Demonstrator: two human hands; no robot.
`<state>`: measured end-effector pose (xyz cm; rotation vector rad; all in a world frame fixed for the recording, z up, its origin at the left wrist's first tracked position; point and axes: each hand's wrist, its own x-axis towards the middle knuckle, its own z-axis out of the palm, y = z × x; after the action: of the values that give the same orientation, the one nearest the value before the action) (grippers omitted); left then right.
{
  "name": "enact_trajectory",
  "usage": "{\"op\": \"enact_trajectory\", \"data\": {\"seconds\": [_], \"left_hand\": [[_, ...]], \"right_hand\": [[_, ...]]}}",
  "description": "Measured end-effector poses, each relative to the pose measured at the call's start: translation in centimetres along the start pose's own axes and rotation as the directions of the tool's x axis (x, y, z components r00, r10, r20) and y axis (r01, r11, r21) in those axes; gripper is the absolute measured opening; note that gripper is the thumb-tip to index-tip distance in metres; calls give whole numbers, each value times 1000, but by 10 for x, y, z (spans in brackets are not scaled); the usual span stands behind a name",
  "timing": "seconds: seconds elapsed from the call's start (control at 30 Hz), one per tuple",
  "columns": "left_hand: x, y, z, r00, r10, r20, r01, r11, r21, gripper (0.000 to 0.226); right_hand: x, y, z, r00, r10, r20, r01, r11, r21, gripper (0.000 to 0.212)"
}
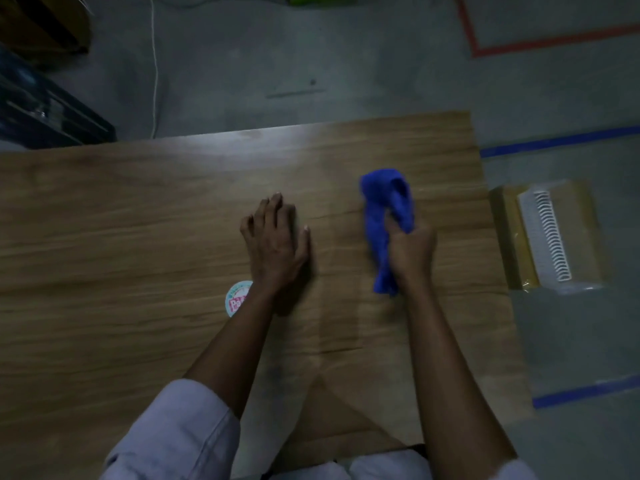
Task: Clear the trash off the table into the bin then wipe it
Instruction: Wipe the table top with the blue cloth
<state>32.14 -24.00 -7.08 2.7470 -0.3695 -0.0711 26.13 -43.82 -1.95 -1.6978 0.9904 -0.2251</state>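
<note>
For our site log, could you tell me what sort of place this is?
Probably a workshop or test area: grey concrete floor marked with red tape and blue tape, beside a wood-grain table.

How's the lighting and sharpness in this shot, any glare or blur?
Head view: dim overall; a pale glare patch on the table near its far edge; the right hand and blue cloth look slightly motion-blurred; the left hand is a little sharper.

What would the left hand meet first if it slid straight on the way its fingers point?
Nothing, as far as the picture shows: the left hand lies flat on the table, and only bare wood lies ahead up to the far edge. The cloth sits off to its right.
</note>
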Motion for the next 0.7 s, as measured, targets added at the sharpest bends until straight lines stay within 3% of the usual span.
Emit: {"op": "enact_trajectory", "data": {"seconds": [0.07, 0.17, 0.23, 0.3, 0.37, 0.43, 0.5, 0.6, 0.7], "left_hand": [[11, -1, -3, 998, 40, -55, -40, 999, 8, 38], [27, -8, 2, 997, 63, -38, -61, 997, 52, 43], [37, -12, 9, 994, 105, 33, -108, 989, 101, 54], [42, -15, 14, 982, 167, 92, -178, 976, 126, 60], [43, -19, 13, 968, 216, 124, -228, 970, 85, 65], [40, -22, 9, 971, 211, 109, -216, 976, 39, 65], [41, -23, 3, 986, 158, 45, -159, 987, 30, 54], [53, -22, -3, 992, 124, -20, -123, 991, 50, 51], [69, -27, -2, 995, 96, -10, -95, 993, 74, 57]], "right_hand": [[37, 5, -16, 993, -67, -96, 43, 971, -235, 57], [74, 9, 17, 994, -107, 23, 99, 779, -619, 71], [68, 11, 60, 973, -197, 122, 222, 641, -734, 78], [47, 4, 96, 919, -295, 262, 393, 611, -687, 81], [22, -4, 112, 865, -326, 382, 494, 691, -528, 79], [5, -14, 96, 895, -303, 327, 400, 870, -289, 76], [0, -20, 63, 950, -284, 126, 304, 936, -177, 68], [41, -31, 28, 939, -329, -102, 271, 888, -371, 63], [108, -40, 39, 990, -139, -19, 98, 783, -614, 64]]}}
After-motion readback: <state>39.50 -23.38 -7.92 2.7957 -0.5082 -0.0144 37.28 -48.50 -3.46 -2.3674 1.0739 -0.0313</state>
